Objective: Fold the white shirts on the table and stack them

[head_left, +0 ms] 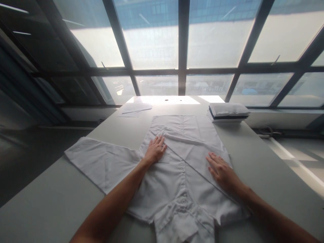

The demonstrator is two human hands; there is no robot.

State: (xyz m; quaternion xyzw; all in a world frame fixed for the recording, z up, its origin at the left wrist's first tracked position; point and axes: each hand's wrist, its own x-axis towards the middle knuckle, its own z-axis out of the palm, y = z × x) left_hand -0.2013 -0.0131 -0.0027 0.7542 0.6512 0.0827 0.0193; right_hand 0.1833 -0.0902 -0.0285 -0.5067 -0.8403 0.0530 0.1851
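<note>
A white button-up shirt [174,182] lies front side up on the table, its collar toward me and its hem toward the window. One sleeve [98,162] stretches out to the left. The other sleeve [194,152] is folded across the body, its end near the left part of the chest. My left hand [155,149] rests flat on the folded sleeve's end, fingers spread. On the right side of the shirt, my right hand [222,170] lies flat over the folded sleeve, fingers stretched out. Neither hand grips the cloth.
A stack of folded white and dark garments [227,112] sits at the table's far right. Some white sheets [136,108] lie at the far left. The pale table [268,189] reaches back to a wall of windows [210,47]. A dark curtain [27,81] hangs at left.
</note>
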